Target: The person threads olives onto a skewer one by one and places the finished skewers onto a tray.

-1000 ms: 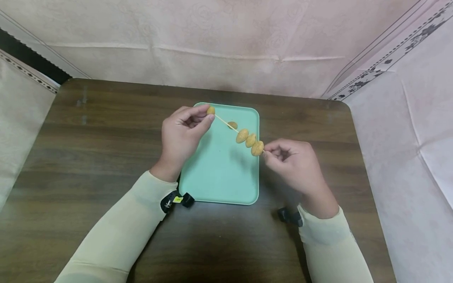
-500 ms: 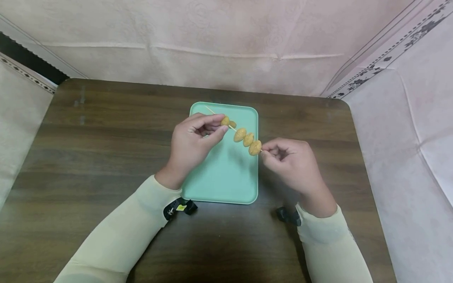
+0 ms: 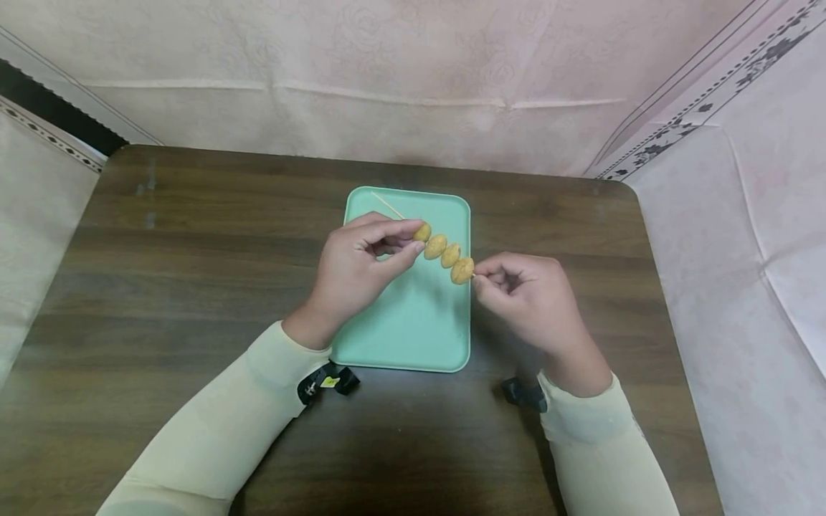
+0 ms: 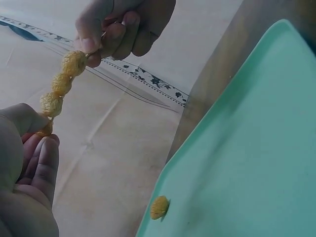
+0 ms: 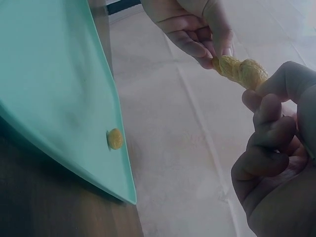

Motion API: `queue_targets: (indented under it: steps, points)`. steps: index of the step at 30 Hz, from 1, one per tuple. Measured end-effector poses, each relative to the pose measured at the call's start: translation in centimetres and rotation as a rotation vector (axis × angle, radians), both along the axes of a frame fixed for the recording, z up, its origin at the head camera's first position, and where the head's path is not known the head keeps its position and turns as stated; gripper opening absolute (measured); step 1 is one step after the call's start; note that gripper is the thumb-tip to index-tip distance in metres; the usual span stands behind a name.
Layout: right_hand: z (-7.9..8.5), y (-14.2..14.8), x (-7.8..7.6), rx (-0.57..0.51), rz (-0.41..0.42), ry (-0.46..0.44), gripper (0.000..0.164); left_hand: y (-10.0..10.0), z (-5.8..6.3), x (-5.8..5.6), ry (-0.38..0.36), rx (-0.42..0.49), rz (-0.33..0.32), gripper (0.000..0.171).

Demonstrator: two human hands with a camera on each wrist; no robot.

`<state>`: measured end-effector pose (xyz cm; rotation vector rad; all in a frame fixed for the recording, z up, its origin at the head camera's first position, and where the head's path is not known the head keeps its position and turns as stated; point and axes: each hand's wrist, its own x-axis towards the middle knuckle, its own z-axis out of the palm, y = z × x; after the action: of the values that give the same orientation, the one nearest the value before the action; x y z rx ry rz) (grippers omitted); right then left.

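A thin wooden skewer [image 3: 387, 205] is held slanting above the turquoise tray [image 3: 403, 326], its bare tip pointing to the far left. Several golden-brown oval food balls [image 3: 450, 255] are threaded on it. My left hand [image 3: 358, 269] pinches the leftmost ball [image 3: 422, 231] between thumb and fingertips, close against its neighbour. At the other end, my right hand [image 3: 532, 297] pinches the skewer just beyond the last ball [image 3: 462, 271]. One loose ball [image 4: 159, 207] lies on the tray near its far edge in the left wrist view; in the head view it is hidden.
The tray rests on a dark wooden table [image 3: 213, 287]. Pale patterned cloth [image 3: 387, 86] hangs behind the table and along its sides. Black straps with small cameras [image 3: 329, 381] sit at both wrists.
My left hand has slid the leftmost ball down the skewer, rightward and nearer, to the other balls. More bare skewer now sticks out behind it. My right hand has stayed nearly still.
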<state>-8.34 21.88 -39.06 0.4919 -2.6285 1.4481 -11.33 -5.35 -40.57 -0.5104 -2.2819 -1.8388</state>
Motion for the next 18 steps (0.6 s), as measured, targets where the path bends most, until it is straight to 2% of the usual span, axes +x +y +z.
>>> queue_targets:
  steps: [6,10,13,18]
  points:
    - [0.1,0.6,-0.3,0.039,-0.107,0.015,0.011,-0.1,0.6,-1.1,0.054,-0.044,-0.083,0.036]
    - [0.3,1.2,-0.5,0.026,-0.183,0.003,0.011,-0.1,0.9,-2.6,0.064,-0.179,-0.097,0.041]
    - [0.3,1.7,-0.8,0.018,-0.228,-0.009,0.009,-0.1,0.7,-4.0,0.02,-0.371,-0.082,0.042]
    - [0.3,2.1,-1.1,0.015,-0.259,-0.034,0.008,0.8,-0.3,-6.2,-0.119,-0.796,-0.068,0.057]
